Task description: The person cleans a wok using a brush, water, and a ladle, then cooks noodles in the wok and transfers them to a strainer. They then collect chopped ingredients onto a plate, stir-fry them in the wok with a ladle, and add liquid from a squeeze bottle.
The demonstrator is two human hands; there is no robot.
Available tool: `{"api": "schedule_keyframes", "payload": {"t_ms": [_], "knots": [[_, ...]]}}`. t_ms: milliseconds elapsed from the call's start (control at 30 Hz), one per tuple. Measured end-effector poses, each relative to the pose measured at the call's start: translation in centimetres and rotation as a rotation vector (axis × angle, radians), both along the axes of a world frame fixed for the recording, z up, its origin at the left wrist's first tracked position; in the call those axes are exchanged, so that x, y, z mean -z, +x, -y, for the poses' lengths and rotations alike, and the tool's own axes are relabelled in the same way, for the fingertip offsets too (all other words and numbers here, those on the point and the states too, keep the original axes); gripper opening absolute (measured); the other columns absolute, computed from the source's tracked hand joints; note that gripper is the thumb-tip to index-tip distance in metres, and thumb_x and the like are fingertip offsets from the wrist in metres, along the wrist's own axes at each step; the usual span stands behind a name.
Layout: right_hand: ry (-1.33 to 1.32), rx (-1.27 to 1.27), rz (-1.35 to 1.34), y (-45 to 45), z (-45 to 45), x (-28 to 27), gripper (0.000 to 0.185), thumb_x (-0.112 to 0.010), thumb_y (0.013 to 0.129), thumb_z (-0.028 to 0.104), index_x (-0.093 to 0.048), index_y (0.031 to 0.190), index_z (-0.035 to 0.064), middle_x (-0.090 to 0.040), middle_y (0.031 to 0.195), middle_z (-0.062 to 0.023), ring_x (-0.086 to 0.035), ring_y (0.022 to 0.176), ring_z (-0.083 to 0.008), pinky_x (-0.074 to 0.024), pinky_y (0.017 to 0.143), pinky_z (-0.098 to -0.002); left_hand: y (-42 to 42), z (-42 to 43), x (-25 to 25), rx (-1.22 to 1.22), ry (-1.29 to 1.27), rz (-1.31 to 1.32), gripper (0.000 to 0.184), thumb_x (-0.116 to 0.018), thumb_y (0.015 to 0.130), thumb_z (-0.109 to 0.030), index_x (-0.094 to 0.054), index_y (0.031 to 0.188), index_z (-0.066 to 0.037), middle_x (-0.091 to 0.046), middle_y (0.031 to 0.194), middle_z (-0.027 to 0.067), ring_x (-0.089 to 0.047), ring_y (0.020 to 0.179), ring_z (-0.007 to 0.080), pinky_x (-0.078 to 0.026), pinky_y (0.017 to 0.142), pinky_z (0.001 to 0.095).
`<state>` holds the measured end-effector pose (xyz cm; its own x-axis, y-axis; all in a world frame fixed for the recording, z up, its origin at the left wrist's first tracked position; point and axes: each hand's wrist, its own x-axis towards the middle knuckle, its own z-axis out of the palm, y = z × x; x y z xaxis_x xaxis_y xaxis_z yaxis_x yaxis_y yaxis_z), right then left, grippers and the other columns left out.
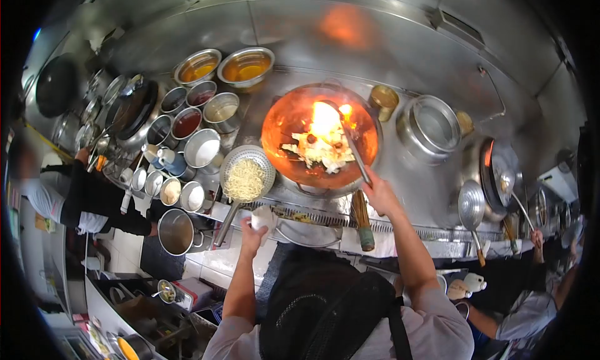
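My left hand is closed around a white, folded cloth in front of the stove edge. My right hand grips the handle of a long metal wok tool; its head is lost in the flames, so ladle or spatula I cannot tell. The tool reaches into a large wok, where pale pieces of food lie under a bright flame. Left of the wok, a perforated strainer holds pale noodles, its handle pointing toward me near my left hand.
Metal pots of sauces and two bowls of amber liquid stand at left. A bamboo brush rests by the front edge. A large pot stands at right. Co-workers are at work on both sides.
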<state>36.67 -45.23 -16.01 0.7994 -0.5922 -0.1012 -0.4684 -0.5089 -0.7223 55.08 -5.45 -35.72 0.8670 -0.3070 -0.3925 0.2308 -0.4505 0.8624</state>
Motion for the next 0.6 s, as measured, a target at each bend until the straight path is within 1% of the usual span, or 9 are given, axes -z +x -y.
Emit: {"api": "schedule_keyframes", "payload": {"t_ms": [67, 100, 267, 300, 400, 433, 500, 533, 600], "knots": [[0.032, -0.079, -0.191, 0.2, -0.2, -1.2, 0.059, -0.061, 0.099, 0.019, -0.045, 0.154, 0.0051, -0.072, 0.108, -0.0298, -0.070, 0.099, -0.0462, -0.0556, 0.089, -0.0523, -1.6, 2.3, -5.0, -0.093, -0.508, 0.001, 0.067, -0.081, 0.088, -0.012, -0.041, 0.141, -0.003, -0.057, 0.131, 0.0164, -0.059, 0.120, 0.0258, -0.052, 0.099, 0.0385], [-0.217, -0.178, -0.092, -1.1, 2.1, 5.3, 0.059, -0.063, 0.098, 0.023, -0.047, 0.155, 0.0137, -0.073, 0.108, -0.0261, -0.070, 0.100, -0.0448, -0.0555, 0.090, -0.0534, -0.9, 2.9, -4.5, -0.005, -0.506, 0.014, 0.061, -0.073, 0.096, -0.011, -0.039, 0.147, -0.008, -0.055, 0.135, 0.0136, -0.058, 0.122, 0.0245, -0.052, 0.101, 0.0366], [-0.354, -0.267, -0.241, -10.1, 2.8, 0.8, 0.060, -0.062, 0.099, 0.029, -0.045, 0.156, 0.0300, -0.072, 0.114, -0.0163, -0.069, 0.100, -0.0419, -0.0554, 0.088, -0.0539, 1.1, 9.3, -5.3, -0.019, -0.990, -0.598, 0.056, -0.056, 0.107, -0.050, -0.045, 0.147, -0.013, -0.063, 0.133, 0.0098, -0.066, 0.114, 0.0305, -0.059, 0.093, 0.0510], [-0.392, -0.222, -0.243, -11.7, 2.6, 0.1, 0.061, -0.062, 0.099, 0.030, -0.044, 0.157, 0.0310, -0.071, 0.113, -0.0162, -0.069, 0.098, -0.0425, -0.0559, 0.087, -0.0539, 1.4, 10.6, -5.2, -0.110, -0.971, -0.652, 0.059, -0.052, 0.106, -0.056, -0.046, 0.149, -0.016, -0.065, 0.134, 0.0114, -0.067, 0.114, 0.0343, -0.059, 0.095, 0.0535], [-0.432, -0.066, -0.255, -13.9, 2.9, -0.3, 0.061, -0.061, 0.100, 0.030, -0.041, 0.158, 0.0324, -0.070, 0.112, -0.0162, -0.069, 0.095, -0.0437, -0.0569, 0.084, -0.0537, 0.5, 14.3, -9.4, -0.189, -0.948, -0.777, 0.050, -0.052, 0.108, -0.052, -0.050, 0.145, -0.019, -0.064, 0.135, 0.0093, -0.068, 0.112, 0.0301, -0.059, 0.093, 0.0528], [-0.430, -0.010, -0.245, -14.3, 3.1, 0.1, 0.061, -0.060, 0.100, 0.031, -0.040, 0.158, 0.0328, -0.069, 0.111, -0.0164, -0.069, 0.093, -0.0443, -0.0574, 0.083, -0.0536, 0.9, 15.4, -7.5, -0.161, -0.938, -0.795, 0.050, -0.052, 0.108, -0.052, -0.050, 0.145, -0.019, -0.064, 0.135, 0.0093, -0.068, 0.112, 0.0301, -0.059, 0.093, 0.0528], [-0.473, 0.017, -0.281, -15.1, 2.5, 1.1, 0.061, -0.060, 0.101, 0.031, -0.040, 0.158, 0.0326, -0.069, 0.111, -0.0168, -0.069, 0.092, -0.0446, -0.0577, 0.081, -0.0539, 2.8, 18.0, -4.5, 0.116, -0.905, -0.700, 0.039, -0.052, 0.109, -0.049, -0.058, 0.132, -0.018, -0.070, 0.120, 0.0073, -0.071, 0.101, 0.0266, -0.061, 0.085, 0.0507], [-0.508, 0.016, -0.313, -15.3, 1.8, 1.8, 0.060, -0.059, 0.101, 0.031, -0.040, 0.158, 0.0323, -0.069, 0.110, -0.0172, -0.069, 0.090, -0.0450, -0.0581, 0.079, -0.0542, 3.3, 18.5, -4.4, 0.237, -0.864, -0.673, 0.027, -0.059, 0.107, -0.036, -0.061, 0.120, -0.014, -0.072, 0.101, 0.0075, -0.072, 0.086, 0.0250, -0.062, 0.077, 0.0488], [-0.487, 0.057, -0.221, -16.0, 0.0, 3.4, 0.058, -0.059, 0.101, 0.031, -0.043, 0.157, 0.0309, -0.069, 0.110, -0.0185, -0.069, 0.090, -0.0449, -0.0579, 0.077, -0.0553, 4.0, 20.7, -3.2, -0.023, -0.628, -0.760, 0.021, -0.067, 0.100, -0.021, -0.063, 0.117, -0.009, -0.072, 0.091, 0.0100, -0.072, 0.076, 0.0247, -0.062, 0.069, 0.0452]]}}
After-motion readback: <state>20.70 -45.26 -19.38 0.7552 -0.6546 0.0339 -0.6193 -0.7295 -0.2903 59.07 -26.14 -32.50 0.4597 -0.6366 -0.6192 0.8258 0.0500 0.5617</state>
